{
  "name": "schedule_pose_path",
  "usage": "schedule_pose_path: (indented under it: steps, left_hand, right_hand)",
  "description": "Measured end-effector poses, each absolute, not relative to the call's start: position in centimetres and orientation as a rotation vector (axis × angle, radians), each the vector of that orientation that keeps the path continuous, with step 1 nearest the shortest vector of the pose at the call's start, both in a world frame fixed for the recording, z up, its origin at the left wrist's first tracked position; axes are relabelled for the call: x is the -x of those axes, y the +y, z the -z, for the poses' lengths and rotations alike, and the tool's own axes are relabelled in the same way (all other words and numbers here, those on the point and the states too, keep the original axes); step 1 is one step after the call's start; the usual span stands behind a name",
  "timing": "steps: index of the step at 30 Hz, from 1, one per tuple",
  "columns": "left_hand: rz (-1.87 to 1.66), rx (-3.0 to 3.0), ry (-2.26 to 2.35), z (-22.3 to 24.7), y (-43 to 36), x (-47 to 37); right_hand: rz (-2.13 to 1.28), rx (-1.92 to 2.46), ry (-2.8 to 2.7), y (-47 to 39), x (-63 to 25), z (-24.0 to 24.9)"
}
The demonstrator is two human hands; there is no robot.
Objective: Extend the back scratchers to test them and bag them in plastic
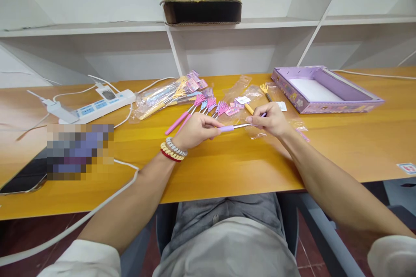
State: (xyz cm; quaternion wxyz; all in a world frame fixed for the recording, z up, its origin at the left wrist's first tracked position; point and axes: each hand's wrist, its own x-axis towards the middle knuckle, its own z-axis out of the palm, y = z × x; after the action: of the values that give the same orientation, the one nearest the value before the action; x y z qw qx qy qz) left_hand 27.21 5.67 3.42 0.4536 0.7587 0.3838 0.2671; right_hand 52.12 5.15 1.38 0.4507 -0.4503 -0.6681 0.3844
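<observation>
My left hand [198, 131], with bracelets at the wrist, grips a purple handle [226, 128] whose thin metal rod points right. At the rod's tip are the pinched fingers of my right hand [269, 117]; a dark purple piece shows between them, its shape mostly hidden. Behind my hands lie pink, blue and purple claw-headed sticks [199, 100] with small tags. A yellow claw-headed stick [264, 91] rests on clear plastic wrappers beyond my right hand, and a yellow handle [249, 109] lies just beside its fingers.
Bagged yellow sticks [156, 104] lie at the back left, near a white power strip [100, 104] with cables. A purple box tray [334, 107] sits at the back right. A phone [26, 177] lies left. White shelves [227, 52] hold an open cardboard box [201, 0].
</observation>
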Motion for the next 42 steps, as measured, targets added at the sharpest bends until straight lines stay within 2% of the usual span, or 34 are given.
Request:
schedule_pose_path:
  steps: [23, 29, 34, 42]
  left_hand:
    - [-0.608, -1.903, 0.943, -3.8, 5.3, -27.7]
    - [-0.58, -1.973, 0.986, -3.2, 5.9, -27.5]
    - [-0.605, -2.23, 0.987, -3.0, 6.1, -27.3]
    - [-0.651, -2.656, 1.067, -2.6, 7.1, -27.0]
  right_hand:
    - [-0.86, 1.129, -1.656, 4.7, -51.3, -1.8]
    - [-0.937, 1.141, -1.682, 5.4, -51.7, -1.3]
    - [-0.999, 1.124, -1.627, 6.0, -51.7, -0.8]
    - [-0.909, 1.265, -1.397, 7.3, -52.6, -0.4]
